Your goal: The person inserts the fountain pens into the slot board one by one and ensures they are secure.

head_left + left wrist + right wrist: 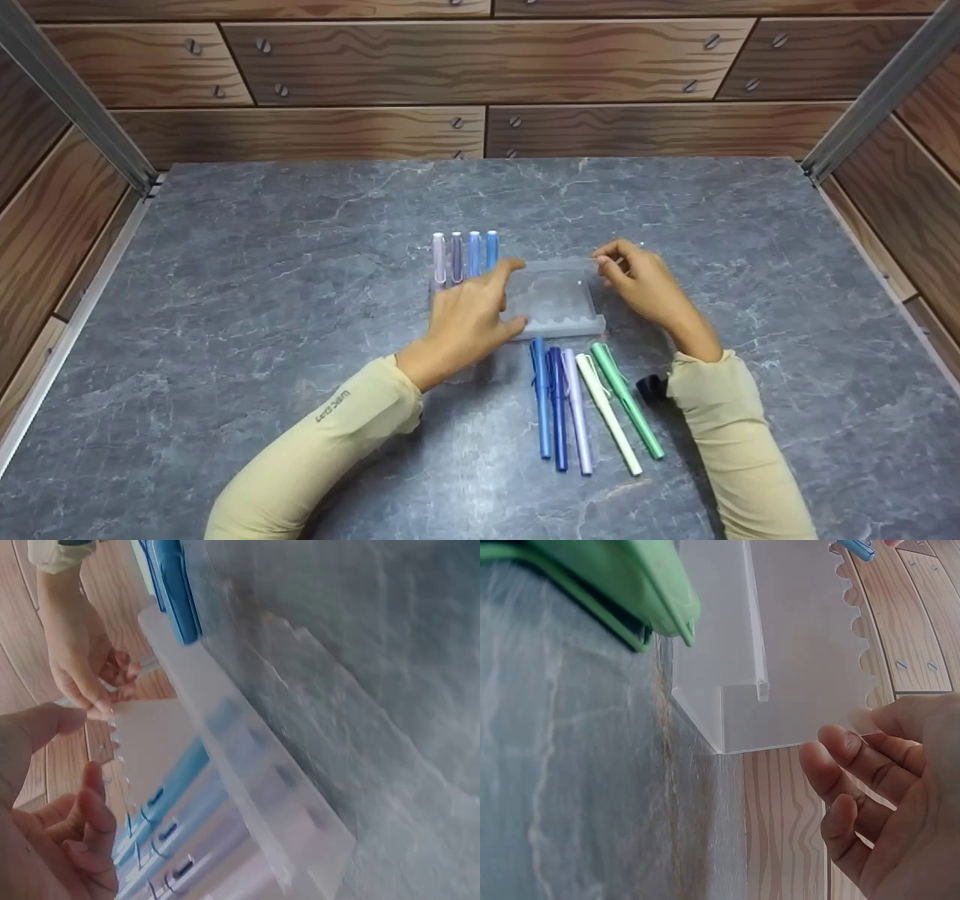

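Note:
A translucent pen stand (553,296) with a scalloped edge lies in the middle of the table. Four capped pens in pale lilac, dark purple and blues (457,259) fill its left part. My left hand (469,311) spans the stand beside these pens, thumb over the front edge, fingers toward the back; in the left wrist view the hand (52,802) holds nothing. At the back right corner my right hand (637,281) pinches the stand's edge between thumb and fingertips, as the right wrist view shows the hand (900,787) there.
In front of the stand lie several loose pens: a blue pen (541,401), a dark blue pen (557,412), a lilac pen (577,416), a pale green pen (611,416) and a green pen (630,405). A black object (652,388) sits by the right sleeve. Wood-patterned panels (487,60) surround the table.

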Available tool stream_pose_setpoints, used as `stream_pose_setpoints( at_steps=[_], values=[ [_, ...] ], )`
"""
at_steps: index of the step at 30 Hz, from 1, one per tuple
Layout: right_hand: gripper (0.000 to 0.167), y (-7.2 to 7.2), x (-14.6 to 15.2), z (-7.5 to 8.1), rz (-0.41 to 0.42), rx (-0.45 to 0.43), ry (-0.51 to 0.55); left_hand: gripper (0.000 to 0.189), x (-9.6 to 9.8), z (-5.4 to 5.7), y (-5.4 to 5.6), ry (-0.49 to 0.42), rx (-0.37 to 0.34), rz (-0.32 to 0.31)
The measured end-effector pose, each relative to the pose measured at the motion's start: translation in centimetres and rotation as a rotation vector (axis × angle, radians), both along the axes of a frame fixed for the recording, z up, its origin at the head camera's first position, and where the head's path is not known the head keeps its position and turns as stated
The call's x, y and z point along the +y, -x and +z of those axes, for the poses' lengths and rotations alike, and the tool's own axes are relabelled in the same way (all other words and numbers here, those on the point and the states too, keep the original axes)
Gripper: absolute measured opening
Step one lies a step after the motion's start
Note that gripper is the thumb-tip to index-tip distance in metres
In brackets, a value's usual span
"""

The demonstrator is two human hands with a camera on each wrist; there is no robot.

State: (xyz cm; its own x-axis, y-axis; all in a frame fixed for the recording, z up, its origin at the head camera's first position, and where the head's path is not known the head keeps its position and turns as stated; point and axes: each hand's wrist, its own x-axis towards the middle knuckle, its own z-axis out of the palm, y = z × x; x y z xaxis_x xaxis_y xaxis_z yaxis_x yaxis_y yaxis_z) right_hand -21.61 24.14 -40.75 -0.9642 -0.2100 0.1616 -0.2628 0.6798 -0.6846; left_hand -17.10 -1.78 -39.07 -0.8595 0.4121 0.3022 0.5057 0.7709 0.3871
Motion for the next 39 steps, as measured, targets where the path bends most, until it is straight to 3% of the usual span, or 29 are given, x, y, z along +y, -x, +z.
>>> stream_pose_setpoints(
  at_steps=[8, 13, 21, 32, 39],
  values=[
    [0.023, 0.0, 0.0, -0.2, 0.004, 0.016, -0.003, 0.068, 0.7, -0.3, -0.8, 0.024, -0.268, -0.081],
    [0.023, 0.0, 0.1, -0.3, 0.005, 0.026, -0.005, 0.07, 1.2, -0.6, -1.1, 0.064, -0.368, -0.092],
    [0.024, 0.0, 0.1, -0.2, 0.004, 0.024, -0.001, 0.071, 1.7, -1.3, -1.4, 0.122, -0.423, -0.096],
    [0.024, -0.1, 0.2, -0.1, -0.006, 0.004, 0.01, 0.069, 2.1, -1.7, -1.4, 0.2, -0.435, -0.132],
    [0.023, 0.0, 0.0, -0.2, -0.003, 0.013, 0.002, 0.069, 2.2, -2.1, -1.5, 0.211, -0.462, -0.122]
  ],
)
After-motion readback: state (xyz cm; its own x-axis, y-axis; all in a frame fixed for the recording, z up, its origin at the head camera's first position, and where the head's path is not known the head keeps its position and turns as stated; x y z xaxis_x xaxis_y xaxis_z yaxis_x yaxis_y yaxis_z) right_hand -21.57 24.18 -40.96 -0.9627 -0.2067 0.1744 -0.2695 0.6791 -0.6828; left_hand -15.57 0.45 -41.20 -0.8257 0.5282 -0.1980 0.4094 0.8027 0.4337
